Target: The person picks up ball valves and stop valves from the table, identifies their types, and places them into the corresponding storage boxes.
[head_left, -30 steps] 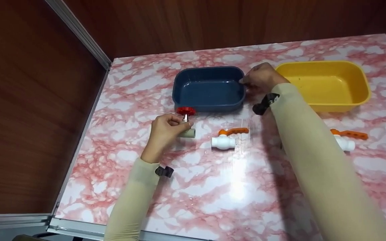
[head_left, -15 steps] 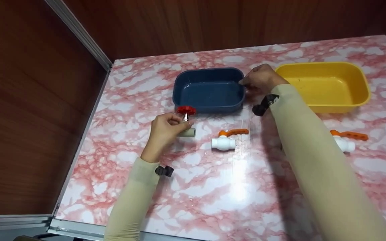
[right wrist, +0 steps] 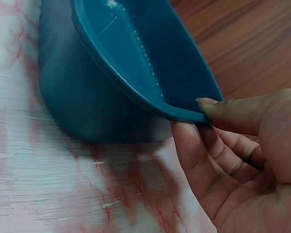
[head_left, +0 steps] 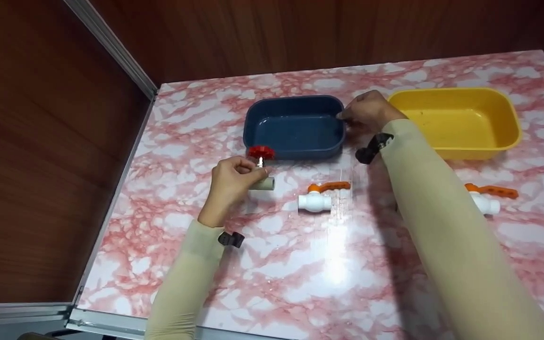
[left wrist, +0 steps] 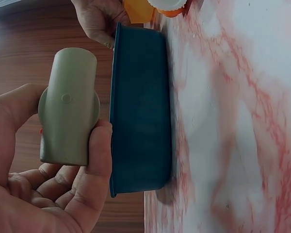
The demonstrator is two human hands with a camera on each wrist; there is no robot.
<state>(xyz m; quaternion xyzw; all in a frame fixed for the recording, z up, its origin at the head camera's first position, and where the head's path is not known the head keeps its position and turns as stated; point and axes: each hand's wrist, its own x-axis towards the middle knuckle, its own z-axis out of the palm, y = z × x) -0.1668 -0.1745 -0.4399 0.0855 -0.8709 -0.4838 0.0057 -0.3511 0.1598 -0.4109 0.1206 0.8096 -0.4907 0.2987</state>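
Note:
My left hand [head_left: 228, 186] grips a stop valve [head_left: 264, 183] with a grey-green pipe body and a red handwheel. It is held up in front of the near left corner of a dark blue plastic basin [head_left: 295, 154]. The left wrist view shows the round-ended valve body between thumb and fingers, the handwheel mostly hidden behind it. At the basin's right end, my right hand [head_left: 370, 109] pinches the rim, thumb inside and fingers beneath the lip, as the right wrist view shows. No objects are visible on the basin floor in the head view.
A yellow basin [head_left: 465, 153] stands to the right of the blue one. Two white ball valves with orange handles lie on the marbled table: one [head_left: 315, 202] in the middle, another [head_left: 487, 204] partly behind my right sleeve. Wooden panels [head_left: 300, 38] border the table's back and left.
My left hand has moved slightly away from me with the stop valve, bringing the handwheel closer to the blue basin's near rim. My right hand stays on the basin's rim.

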